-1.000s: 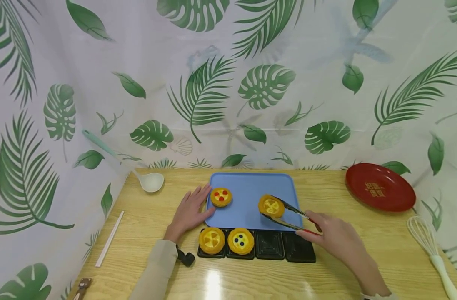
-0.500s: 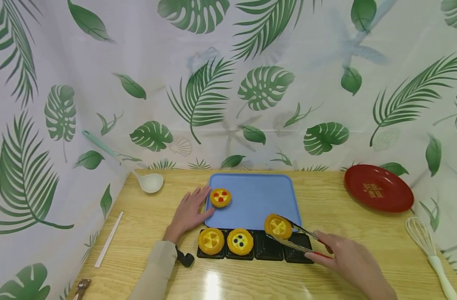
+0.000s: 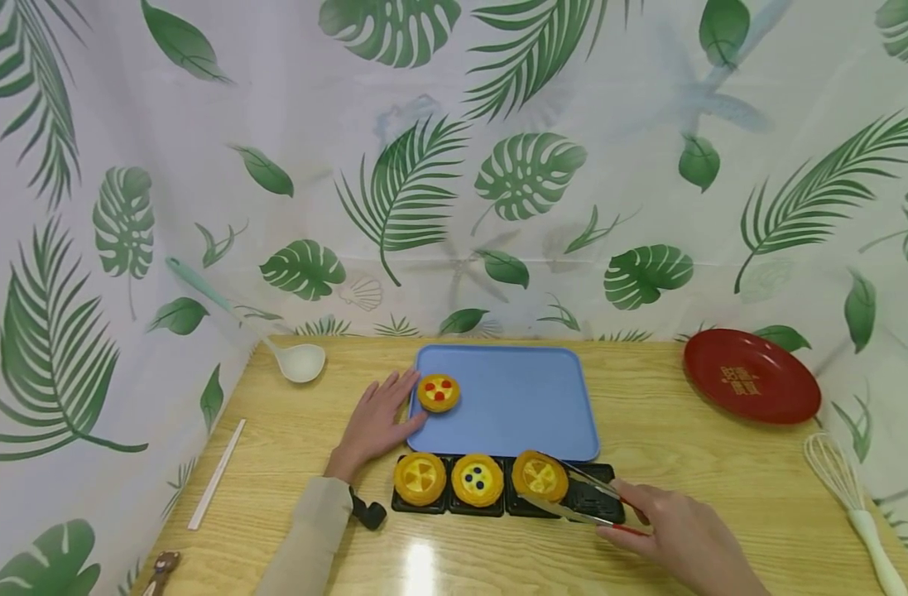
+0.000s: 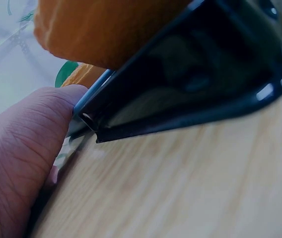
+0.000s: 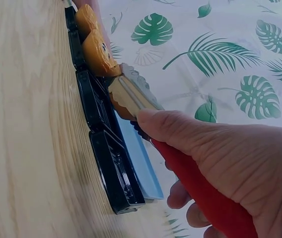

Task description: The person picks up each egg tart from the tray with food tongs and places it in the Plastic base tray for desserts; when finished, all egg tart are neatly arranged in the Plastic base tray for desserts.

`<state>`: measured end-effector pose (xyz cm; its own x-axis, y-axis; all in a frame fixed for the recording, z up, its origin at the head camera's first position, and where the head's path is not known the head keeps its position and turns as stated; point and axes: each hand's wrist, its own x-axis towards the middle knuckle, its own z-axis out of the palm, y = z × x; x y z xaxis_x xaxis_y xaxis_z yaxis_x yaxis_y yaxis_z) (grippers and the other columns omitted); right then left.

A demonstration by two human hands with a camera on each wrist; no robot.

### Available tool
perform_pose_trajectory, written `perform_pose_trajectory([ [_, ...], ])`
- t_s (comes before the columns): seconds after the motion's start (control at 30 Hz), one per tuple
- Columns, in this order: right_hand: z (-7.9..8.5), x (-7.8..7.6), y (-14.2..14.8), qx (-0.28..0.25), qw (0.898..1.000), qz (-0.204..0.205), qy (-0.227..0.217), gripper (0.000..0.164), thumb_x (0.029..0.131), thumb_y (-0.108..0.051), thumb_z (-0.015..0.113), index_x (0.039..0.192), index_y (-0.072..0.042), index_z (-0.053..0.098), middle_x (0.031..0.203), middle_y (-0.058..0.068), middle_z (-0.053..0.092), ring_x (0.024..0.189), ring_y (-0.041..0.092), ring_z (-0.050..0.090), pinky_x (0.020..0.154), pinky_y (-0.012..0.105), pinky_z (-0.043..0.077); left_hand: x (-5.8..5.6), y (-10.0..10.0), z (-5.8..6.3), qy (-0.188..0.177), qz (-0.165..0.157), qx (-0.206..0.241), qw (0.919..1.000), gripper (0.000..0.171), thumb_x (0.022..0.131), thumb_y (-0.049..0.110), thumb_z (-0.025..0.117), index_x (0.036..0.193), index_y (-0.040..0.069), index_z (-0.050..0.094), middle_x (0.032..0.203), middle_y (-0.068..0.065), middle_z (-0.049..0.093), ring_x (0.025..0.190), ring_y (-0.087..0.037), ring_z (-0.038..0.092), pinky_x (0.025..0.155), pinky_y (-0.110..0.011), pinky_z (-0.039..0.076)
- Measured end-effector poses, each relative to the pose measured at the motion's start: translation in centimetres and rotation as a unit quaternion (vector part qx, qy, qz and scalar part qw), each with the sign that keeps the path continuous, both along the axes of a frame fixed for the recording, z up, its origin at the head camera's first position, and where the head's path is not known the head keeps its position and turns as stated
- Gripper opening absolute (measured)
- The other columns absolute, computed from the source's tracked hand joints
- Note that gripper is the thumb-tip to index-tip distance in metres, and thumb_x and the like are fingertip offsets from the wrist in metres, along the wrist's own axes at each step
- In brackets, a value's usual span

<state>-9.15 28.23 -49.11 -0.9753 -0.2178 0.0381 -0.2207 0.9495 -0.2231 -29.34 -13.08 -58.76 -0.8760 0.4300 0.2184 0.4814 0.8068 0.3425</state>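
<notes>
My right hand (image 3: 677, 534) grips the red-handled metal tongs (image 3: 573, 511). Between the tongs' tips is an egg tart (image 3: 537, 478) with yellow wedge-shaped topping, over the third compartment of the black tray (image 3: 598, 497); in the right wrist view it looks slightly above it. A wedge-topped tart (image 3: 420, 480) and a blue-dotted tart (image 3: 478, 480) sit in the two left compartments. My left hand (image 3: 379, 418) lies with extended fingers at the left edge of the blue tray (image 3: 513, 406), its thumb touching the rim. Beside it on that tray stands a red-dotted tart (image 3: 439, 392).
A white ladle (image 3: 300, 362) leans at the back left, with a white stick (image 3: 217, 476) and a bear-topped item (image 3: 161, 571) nearer. On the right are a red oval plate (image 3: 751, 377) and a whisk (image 3: 856, 505). A leaf-print curtain (image 3: 454, 165) borders the table.
The tongs have carried the wedge-topped tart from above the blue tray toward me, then slightly left, over the black tray's third compartment. My left hand has stayed put.
</notes>
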Motion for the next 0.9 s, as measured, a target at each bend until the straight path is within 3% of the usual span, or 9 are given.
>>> perform_pose_trajectory([
  [0.4,-0.57,-0.25,-0.23,0.001,1.000,0.016,0.018,0.041,0.076,-0.068,0.067,0.091,-0.031,0.063,0.059,-0.017,0.035,0.049,0.000,0.031,0.045,0.019,0.024,0.16,0.04,0.37,-0.006,-0.002,0.000,1.0000,0.077,0.093,0.063,0.046,0.156,0.025,0.025,0.160,0.007,0.024,0.148,-0.025,0.022,0.118,-0.051,0.015],
  [0.77,-0.45,-0.31,-0.66,0.021,1.000,0.002,-0.009,0.046,0.075,-0.070,0.066,0.096,-0.029,0.066,0.058,-0.014,0.036,0.049,0.002,0.032,0.044,0.021,0.024,0.12,0.04,0.29,-0.006,-0.001,-0.007,1.0000,0.077,0.093,0.064,0.045,0.156,0.026,0.024,0.161,0.008,0.023,0.148,-0.023,0.022,0.119,-0.050,0.014],
  [0.9,-0.41,-0.47,-0.71,0.025,1.000,-0.001,-0.010,0.042,0.074,-0.070,0.067,0.091,-0.031,0.062,0.058,-0.014,0.036,0.049,0.002,0.032,0.044,0.021,0.023,0.10,0.02,0.31,-0.007,-0.001,-0.005,1.0000,0.077,0.093,0.063,0.046,0.156,0.026,0.023,0.161,0.008,0.023,0.148,-0.024,0.022,0.119,-0.050,0.014],
])
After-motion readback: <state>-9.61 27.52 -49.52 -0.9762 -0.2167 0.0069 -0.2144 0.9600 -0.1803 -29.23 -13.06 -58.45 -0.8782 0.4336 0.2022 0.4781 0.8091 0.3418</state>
